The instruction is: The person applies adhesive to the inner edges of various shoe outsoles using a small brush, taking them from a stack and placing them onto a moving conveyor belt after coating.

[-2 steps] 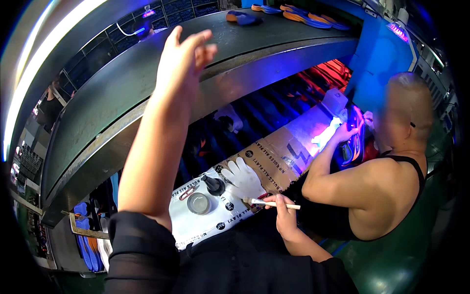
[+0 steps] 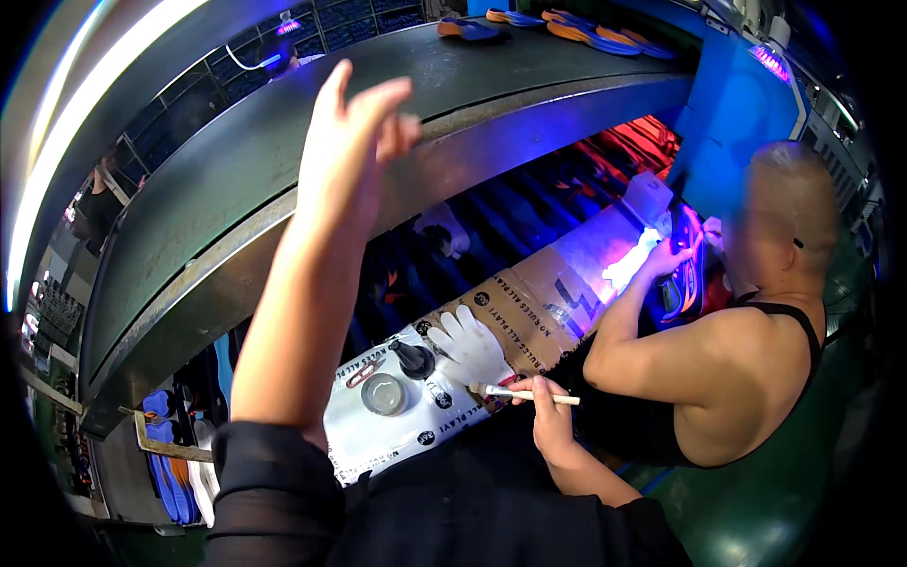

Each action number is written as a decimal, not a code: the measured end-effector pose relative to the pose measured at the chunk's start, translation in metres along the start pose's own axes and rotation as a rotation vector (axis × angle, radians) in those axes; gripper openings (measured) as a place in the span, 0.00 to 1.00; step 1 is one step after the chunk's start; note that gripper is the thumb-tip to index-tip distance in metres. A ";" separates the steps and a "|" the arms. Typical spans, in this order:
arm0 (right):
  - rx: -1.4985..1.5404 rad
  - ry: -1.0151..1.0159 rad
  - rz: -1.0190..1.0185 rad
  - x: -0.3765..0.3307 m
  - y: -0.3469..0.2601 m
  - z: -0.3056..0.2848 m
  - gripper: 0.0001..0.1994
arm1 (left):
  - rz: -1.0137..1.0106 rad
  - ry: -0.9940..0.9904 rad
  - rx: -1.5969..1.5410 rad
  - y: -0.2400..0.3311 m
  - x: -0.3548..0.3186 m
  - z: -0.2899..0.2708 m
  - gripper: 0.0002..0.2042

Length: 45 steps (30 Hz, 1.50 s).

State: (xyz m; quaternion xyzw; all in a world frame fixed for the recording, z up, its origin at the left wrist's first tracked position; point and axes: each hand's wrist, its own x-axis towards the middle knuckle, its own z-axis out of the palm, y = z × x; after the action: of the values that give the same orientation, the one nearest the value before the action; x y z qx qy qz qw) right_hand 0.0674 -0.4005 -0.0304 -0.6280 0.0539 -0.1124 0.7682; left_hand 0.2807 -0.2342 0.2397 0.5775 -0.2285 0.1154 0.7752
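My left hand (image 2: 354,137) is raised over the edge of the green conveyor belt (image 2: 227,180), fingers apart and slightly blurred, holding nothing. Beyond it, a blue-and-orange shoe sole (image 2: 468,30) lies on the belt, apart from my fingers. Low in the middle, my right hand (image 2: 550,416) grips a flat brush (image 2: 531,394) with a pale handle, its bristles pointing left. Near the bristles lies a white glove (image 2: 470,348) on the covered work surface (image 2: 378,444). A round dish (image 2: 384,394) of cloudy liquid, a dark bottle (image 2: 413,360) and a small red tool (image 2: 365,374) sit beside it.
More soles (image 2: 590,36) lie at the belt's far end. Close on my right sits a co-worker (image 2: 718,369), handling a dark shoe piece under violet light. Blue soles (image 2: 170,472) and white ones stand on a lower rack at left. The belt's metal edge (image 2: 453,156) crosses ahead.
My left hand has dropped slightly, back from the belt. The nearest sole, blurred before, now looks sharper. The co-worker's shoe piece has turned a little. My right hand and brush are nearly still.
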 end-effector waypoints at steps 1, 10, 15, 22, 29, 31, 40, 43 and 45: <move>0.004 -0.004 -0.002 0.003 0.006 -0.001 0.20 | 0.034 -0.032 0.034 -0.005 -0.029 -0.010 0.39; 0.014 -0.116 0.121 0.009 0.031 0.030 0.22 | -0.545 0.323 1.328 -0.014 -0.328 -0.268 0.18; -0.009 -0.133 0.171 0.008 0.043 0.057 0.21 | -1.057 0.514 1.856 -0.004 -0.488 -0.371 0.34; 0.092 -0.114 0.184 -0.004 0.043 0.085 0.20 | -0.971 1.059 0.645 -0.050 -0.526 -0.398 0.29; 0.013 -0.138 0.164 -0.010 0.036 0.094 0.20 | -0.639 1.011 -0.464 0.001 -0.468 -0.336 0.07; 0.031 -0.101 0.161 -0.013 0.035 0.098 0.20 | -0.543 0.963 -0.206 0.007 -0.450 -0.293 0.12; 0.018 -0.372 -0.015 -0.015 -0.004 0.129 0.17 | -0.501 0.628 0.340 -0.017 -0.399 -0.218 0.20; -0.252 -0.536 -0.467 -0.013 -0.021 0.139 0.12 | -0.469 0.554 0.379 -0.023 -0.379 -0.205 0.19; -0.285 -0.586 -0.490 -0.020 -0.030 0.147 0.12 | -0.369 0.479 0.496 -0.030 -0.372 -0.199 0.18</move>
State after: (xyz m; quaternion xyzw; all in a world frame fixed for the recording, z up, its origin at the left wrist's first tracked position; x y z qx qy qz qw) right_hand 0.0776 -0.2614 0.0279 -0.7277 -0.3036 -0.0999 0.6069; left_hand 0.0143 -0.0226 -0.0123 0.7355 0.1017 0.1573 0.6511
